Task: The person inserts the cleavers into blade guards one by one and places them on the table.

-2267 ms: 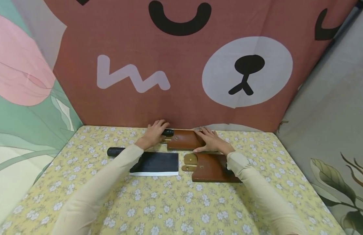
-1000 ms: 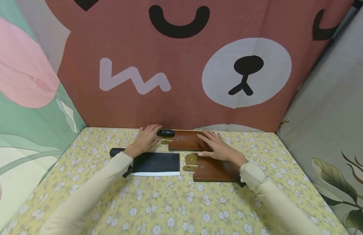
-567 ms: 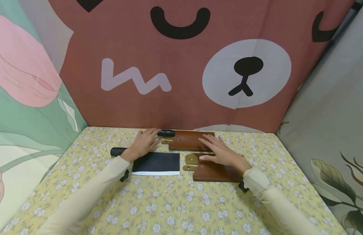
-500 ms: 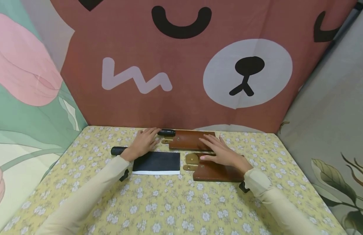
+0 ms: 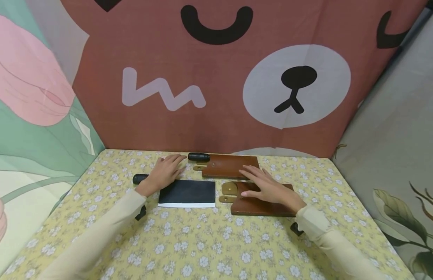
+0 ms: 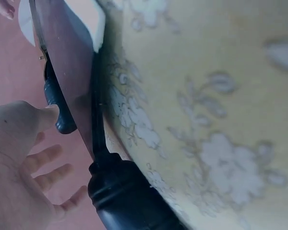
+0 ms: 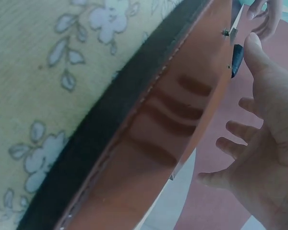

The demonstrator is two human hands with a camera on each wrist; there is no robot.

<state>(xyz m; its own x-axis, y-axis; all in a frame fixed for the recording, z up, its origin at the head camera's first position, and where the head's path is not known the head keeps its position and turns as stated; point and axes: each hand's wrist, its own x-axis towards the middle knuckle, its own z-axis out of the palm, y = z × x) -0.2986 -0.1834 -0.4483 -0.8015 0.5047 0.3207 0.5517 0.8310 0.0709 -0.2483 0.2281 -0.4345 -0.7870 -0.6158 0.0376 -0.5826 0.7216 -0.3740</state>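
Note:
On the flowered table lies a cleaver [image 5: 188, 192] with a black blade, a pale cutting edge and a black handle [image 6: 129, 196]. Behind it, a second cleaver is inside a brown leather sheath [image 5: 227, 166], its black handle [image 5: 198, 157] sticking out to the left. My left hand [image 5: 163, 171] hovers just left of that handle with loosely spread fingers, holding nothing. In front at the right lies another brown leather sheath [image 5: 248, 208] with tan straps [image 5: 228, 189] at its left end. My right hand [image 5: 269, 188] is spread over both sheaths, fingers relaxed; its shadow falls on the leather in the right wrist view.
A yellow floral cloth [image 5: 202, 241] covers the table. A reddish-brown fabric backdrop [image 5: 216, 116] with a cartoon bear stands at the back edge, with printed curtains [image 5: 395, 136] at both sides. Small dark devices [image 5: 141, 213] are worn under the wrists.
My left hand has come off the rear cleaver's handle and drawn back left. My right hand has slid back off the rear sheath, toward me and right. The cleavers and sheaths stay in place.

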